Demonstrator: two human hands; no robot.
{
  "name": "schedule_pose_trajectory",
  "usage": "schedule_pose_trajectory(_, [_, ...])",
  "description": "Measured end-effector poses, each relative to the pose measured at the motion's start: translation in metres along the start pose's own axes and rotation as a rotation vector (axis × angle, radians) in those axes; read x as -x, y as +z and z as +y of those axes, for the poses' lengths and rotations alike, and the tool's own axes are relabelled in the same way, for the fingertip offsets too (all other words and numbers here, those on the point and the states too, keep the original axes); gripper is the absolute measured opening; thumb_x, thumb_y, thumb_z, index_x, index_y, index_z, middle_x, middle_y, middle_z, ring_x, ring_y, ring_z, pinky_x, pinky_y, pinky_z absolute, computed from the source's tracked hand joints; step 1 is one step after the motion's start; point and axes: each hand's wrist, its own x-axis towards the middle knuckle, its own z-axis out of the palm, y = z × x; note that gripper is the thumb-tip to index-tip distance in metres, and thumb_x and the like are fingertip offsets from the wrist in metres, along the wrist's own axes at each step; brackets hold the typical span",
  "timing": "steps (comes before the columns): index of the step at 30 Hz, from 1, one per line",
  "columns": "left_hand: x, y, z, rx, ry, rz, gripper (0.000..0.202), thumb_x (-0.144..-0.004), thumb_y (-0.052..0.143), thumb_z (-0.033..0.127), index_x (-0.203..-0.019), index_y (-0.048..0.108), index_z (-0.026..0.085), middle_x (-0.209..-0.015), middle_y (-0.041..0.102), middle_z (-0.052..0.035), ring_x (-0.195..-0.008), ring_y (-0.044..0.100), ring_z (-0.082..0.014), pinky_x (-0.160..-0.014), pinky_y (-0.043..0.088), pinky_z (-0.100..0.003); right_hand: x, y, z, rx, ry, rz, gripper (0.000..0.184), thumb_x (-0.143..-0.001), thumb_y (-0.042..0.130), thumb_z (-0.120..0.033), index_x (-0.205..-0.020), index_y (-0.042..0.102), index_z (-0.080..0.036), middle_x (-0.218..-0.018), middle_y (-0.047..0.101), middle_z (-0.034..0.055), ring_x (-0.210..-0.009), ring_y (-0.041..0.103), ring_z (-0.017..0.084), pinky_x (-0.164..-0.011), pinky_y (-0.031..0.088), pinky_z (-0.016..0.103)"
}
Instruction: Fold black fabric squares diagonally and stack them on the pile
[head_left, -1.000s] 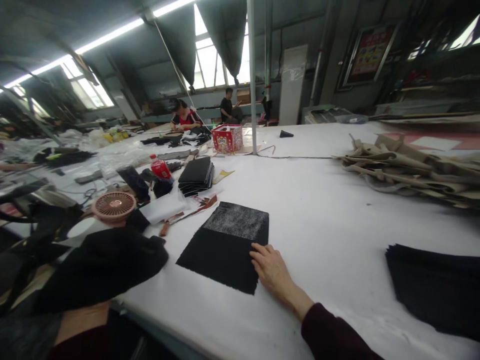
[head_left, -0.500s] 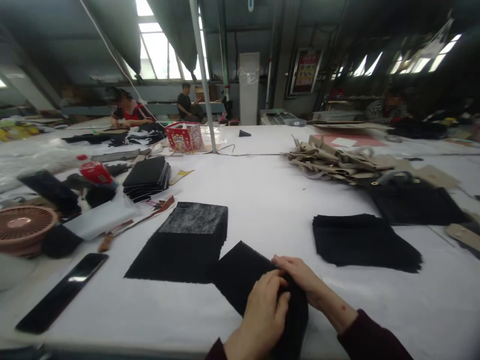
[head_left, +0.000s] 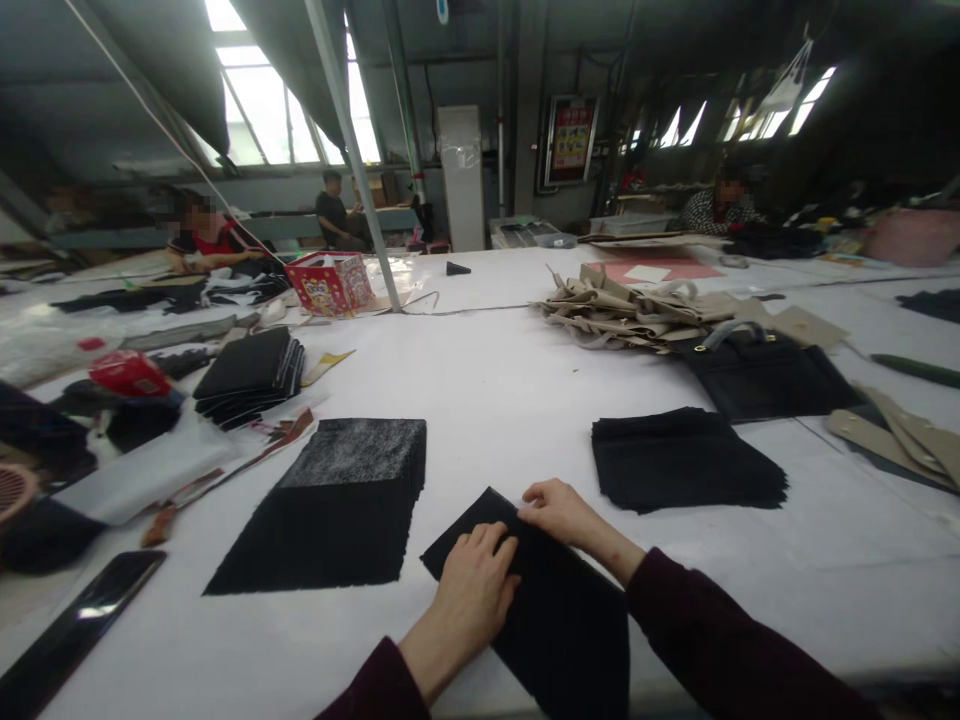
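Note:
A black fabric piece [head_left: 566, 620] lies slantwise on the white table in front of me, its far corner pointing away. My left hand [head_left: 476, 580] lies on top of it, fingers stretched forward and resting on the cloth near the left edge. At the far right edge, my right hand [head_left: 559, 510] has its thumb and fingers closed on the fabric's border. To the left is a stack of black fabric pieces [head_left: 315, 530] with a speckled grey patch [head_left: 360, 450] at its far end. Another black fabric stack [head_left: 682, 460] sits to the right.
A dark phone-like slab [head_left: 82, 620], a red-labelled bottle [head_left: 131, 372] and a folded black pile [head_left: 247, 370] lie left. Farther back are a red box [head_left: 330, 283], a pole [head_left: 360, 180], beige straps [head_left: 630, 310] and a black bag piece [head_left: 765, 375]. Other people sit beyond.
The view has swung right, so the surroundings shift left. My hands have moved toward the fabric's far corner, my right hand nearer its tip. A gap now shows between this piece and the left stack.

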Motion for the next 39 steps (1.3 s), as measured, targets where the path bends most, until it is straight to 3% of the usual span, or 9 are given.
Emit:
schedule_pose_trajectory(6, [-0.016,-0.010,-0.018,-0.050,0.022,0.019,0.027,-0.087,0.057,0.018,-0.113,0.060,0.020,-0.116,0.060,-0.0078,-0.108,0.054,-0.0264,-0.091,0.045,-0.040,0.017,0.037,-0.010,0.242,-0.100,0.252,0.017,-0.087,0.054,-0.024,-0.094,0.070,-0.022,-0.093,0.068,0.0068,-0.092,0.061,0.022,-0.078,0.042,0.031])
schedule_pose_trajectory(10, [-0.020,-0.006,-0.031,-0.055,0.044,0.049,0.023,-0.089,0.055,0.016,-0.111,0.059,0.021,-0.112,0.061,-0.0055,-0.103,0.055,-0.0244,-0.087,0.046,-0.038,0.022,0.060,0.003,0.438,-0.289,0.484,0.020,-0.093,0.048,-0.020,-0.096,0.067,-0.025,-0.087,0.063,0.0046,-0.088,0.058,0.020,-0.075,0.041,0.030])
schedule_pose_trajectory(13, [-0.020,0.000,-0.035,-0.029,0.062,0.084,0.022,-0.091,0.053,0.016,-0.112,0.059,0.022,-0.111,0.061,-0.0043,-0.101,0.055,-0.0235,-0.086,0.046,-0.038,0.021,0.069,0.012,0.501,-0.384,0.550,0.024,-0.095,0.045,-0.016,-0.104,0.066,-0.023,-0.088,0.061,0.0052,-0.085,0.056,0.021,-0.074,0.040,0.032])
schedule_pose_trajectory(19, [-0.019,0.013,-0.048,0.016,0.037,0.178,0.030,-0.095,0.046,0.016,-0.123,0.056,0.021,-0.114,0.060,-0.0075,-0.103,0.055,-0.0234,-0.090,0.046,-0.038,0.023,0.075,0.018,0.648,-0.516,0.584,0.030,-0.093,0.043,-0.008,-0.114,0.063,-0.017,-0.090,0.060,0.0085,-0.083,0.052,0.022,-0.073,0.037,0.036])
schedule_pose_trajectory(24, [-0.021,0.020,-0.058,-0.037,0.058,0.187,0.049,-0.095,0.044,0.014,-0.142,0.041,0.025,-0.117,0.057,-0.0090,-0.104,0.054,-0.0244,-0.089,0.047,-0.041,0.020,0.080,0.023,0.711,-0.614,0.649,0.032,-0.093,0.039,-0.006,-0.116,0.060,-0.013,-0.087,0.058,0.0083,-0.080,0.049,0.022,-0.073,0.037,0.037])
schedule_pose_trajectory(29, [-0.025,0.020,-0.060,-0.088,0.079,0.148,0.054,-0.092,0.046,0.010,-0.143,0.041,0.031,-0.119,0.055,-0.0076,-0.105,0.053,-0.0238,-0.090,0.048,-0.042,0.017,0.083,0.027,0.720,-0.631,0.625,0.033,-0.094,0.037,-0.006,-0.120,0.058,-0.008,-0.088,0.056,0.0087,-0.081,0.048,0.022,-0.073,0.038,0.037])
schedule_pose_trajectory(39, [-0.028,0.018,-0.062,-0.042,0.051,0.152,0.048,-0.094,0.045,0.012,-0.139,0.046,0.029,-0.120,0.054,-0.0077,-0.106,0.052,-0.0238,-0.092,0.047,-0.042,0.016,0.083,0.025,0.705,-0.653,0.593,0.036,-0.095,0.034,-0.006,-0.123,0.056,-0.007,-0.089,0.055,0.0090,-0.080,0.048,0.021,-0.072,0.039,0.038])
